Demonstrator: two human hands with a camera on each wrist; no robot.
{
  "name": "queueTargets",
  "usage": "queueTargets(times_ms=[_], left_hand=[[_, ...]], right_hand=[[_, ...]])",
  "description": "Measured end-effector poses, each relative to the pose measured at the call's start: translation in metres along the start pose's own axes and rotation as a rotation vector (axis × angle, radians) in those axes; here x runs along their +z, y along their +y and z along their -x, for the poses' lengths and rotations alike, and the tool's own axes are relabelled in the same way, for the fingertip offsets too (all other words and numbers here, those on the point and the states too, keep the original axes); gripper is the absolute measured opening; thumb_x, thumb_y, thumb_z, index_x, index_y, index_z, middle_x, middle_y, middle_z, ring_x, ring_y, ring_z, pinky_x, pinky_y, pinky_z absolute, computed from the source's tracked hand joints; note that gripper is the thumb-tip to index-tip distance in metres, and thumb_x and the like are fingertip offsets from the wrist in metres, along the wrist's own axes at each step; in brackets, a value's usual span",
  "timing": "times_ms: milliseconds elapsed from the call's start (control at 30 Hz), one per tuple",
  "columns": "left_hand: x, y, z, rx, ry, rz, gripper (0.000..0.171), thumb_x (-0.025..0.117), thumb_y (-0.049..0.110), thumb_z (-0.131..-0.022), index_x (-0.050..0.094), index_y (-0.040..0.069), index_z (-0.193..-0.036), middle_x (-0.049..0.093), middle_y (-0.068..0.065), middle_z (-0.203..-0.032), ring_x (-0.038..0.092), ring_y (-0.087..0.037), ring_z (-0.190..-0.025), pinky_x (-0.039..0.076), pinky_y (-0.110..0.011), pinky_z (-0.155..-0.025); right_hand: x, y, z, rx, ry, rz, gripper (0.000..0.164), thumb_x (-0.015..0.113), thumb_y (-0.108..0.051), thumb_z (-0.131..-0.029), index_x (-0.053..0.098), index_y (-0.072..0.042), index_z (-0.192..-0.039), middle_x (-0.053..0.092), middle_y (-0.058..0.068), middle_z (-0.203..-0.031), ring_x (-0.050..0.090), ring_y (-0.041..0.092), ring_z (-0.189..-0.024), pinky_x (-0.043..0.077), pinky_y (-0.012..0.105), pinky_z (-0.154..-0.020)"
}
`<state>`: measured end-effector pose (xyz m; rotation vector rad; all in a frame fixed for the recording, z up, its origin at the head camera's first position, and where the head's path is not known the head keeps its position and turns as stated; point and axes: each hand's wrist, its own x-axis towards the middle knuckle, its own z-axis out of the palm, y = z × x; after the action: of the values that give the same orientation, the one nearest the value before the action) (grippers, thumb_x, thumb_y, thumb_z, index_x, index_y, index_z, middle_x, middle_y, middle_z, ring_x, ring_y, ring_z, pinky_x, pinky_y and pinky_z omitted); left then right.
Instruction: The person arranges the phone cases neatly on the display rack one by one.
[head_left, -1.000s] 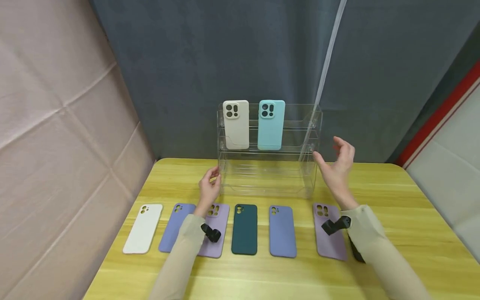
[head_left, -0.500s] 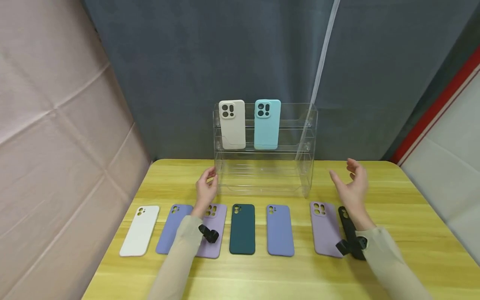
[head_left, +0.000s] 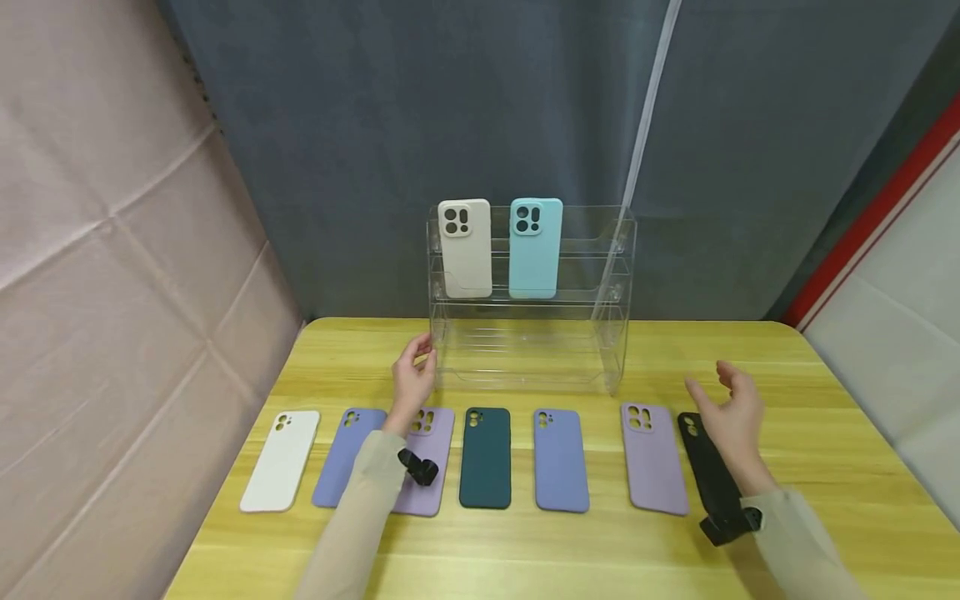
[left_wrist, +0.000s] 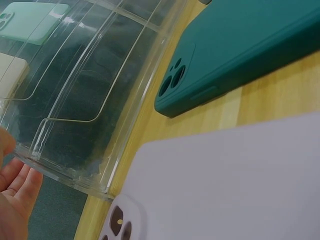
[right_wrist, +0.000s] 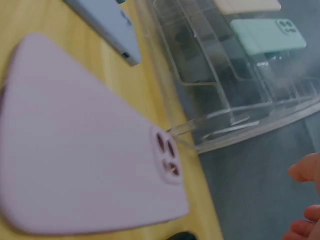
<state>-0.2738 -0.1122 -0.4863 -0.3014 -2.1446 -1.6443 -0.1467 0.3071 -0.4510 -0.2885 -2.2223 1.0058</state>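
My left hand [head_left: 413, 379] is at the left side of a clear plastic display rack [head_left: 525, 383], thumb and curled fingers at its side edge; in the left wrist view the fingers [left_wrist: 25, 185] meet that edge. A cream phone case [head_left: 467, 258] and a turquoise phone case [head_left: 534, 258] stand upright on the rack's upper part. My right hand [head_left: 735, 417] holds nothing, its thumb and fingers spread apart. It hovers beside a black phone case [head_left: 708, 467], partly covering it. Just left of that lies a light purple phone case [head_left: 654, 467].
In a row along the wooden table [head_left: 480, 558] lie a white phone case [head_left: 280, 462], a blue-violet case [head_left: 345, 458], another light purple case [head_left: 431, 492] partly under my left sleeve, a dark green case [head_left: 485, 462] and another blue-violet case [head_left: 561, 462]. A grey curtain [head_left: 360, 125] hangs behind.
My right hand has moved away from the rack's right side, rightward and toward me, to beside the black phone case. My left hand has stayed at the rack.
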Motion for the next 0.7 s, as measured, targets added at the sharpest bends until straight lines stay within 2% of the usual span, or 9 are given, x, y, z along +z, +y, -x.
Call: queueTargets(times_ms=[100, 433, 700], left_hand=[[0.0, 0.0, 0.0, -0.002, 0.005, 0.0, 0.029, 0.057, -0.003, -0.09, 0.059, -0.007, -0.118, 0.062, -0.022, -0.106, 0.059, -0.034, -0.1, 0.054, -0.044, -0.081], [0.0, 0.0, 0.0, -0.006, -0.005, 0.0, 0.029, 0.057, -0.003, -0.09, 0.058, -0.006, -0.119, 0.061, -0.023, -0.108, 0.058, -0.035, -0.101, 0.054, -0.044, -0.083], [0.001, 0.001, 0.001, 0.002, 0.001, 0.006, 0.029, 0.057, -0.004, -0.089, 0.058, -0.006, -0.119, 0.061, -0.023, -0.107, 0.058, -0.035, -0.1, 0.054, -0.043, -0.081]], right_hand=[[-0.002, 0.006, 0.004, 0.043, -0.034, 0.049, 0.05, 0.069, -0.004, -0.079, 0.049, 0.017, -0.12, 0.05, 0.035, -0.115, 0.047, 0.048, -0.103, 0.038, 0.054, -0.084], [-0.007, 0.031, 0.018, 0.136, -0.214, 0.208, 0.064, 0.07, -0.007, -0.08, 0.038, 0.023, -0.127, 0.042, 0.042, -0.12, 0.042, 0.053, -0.104, 0.038, 0.062, -0.085], [-0.006, 0.041, 0.024, 0.185, -0.27, 0.24, 0.072, 0.072, -0.012, -0.079, 0.035, 0.023, -0.128, 0.04, 0.044, -0.121, 0.036, 0.057, -0.112, 0.032, 0.064, -0.094]])
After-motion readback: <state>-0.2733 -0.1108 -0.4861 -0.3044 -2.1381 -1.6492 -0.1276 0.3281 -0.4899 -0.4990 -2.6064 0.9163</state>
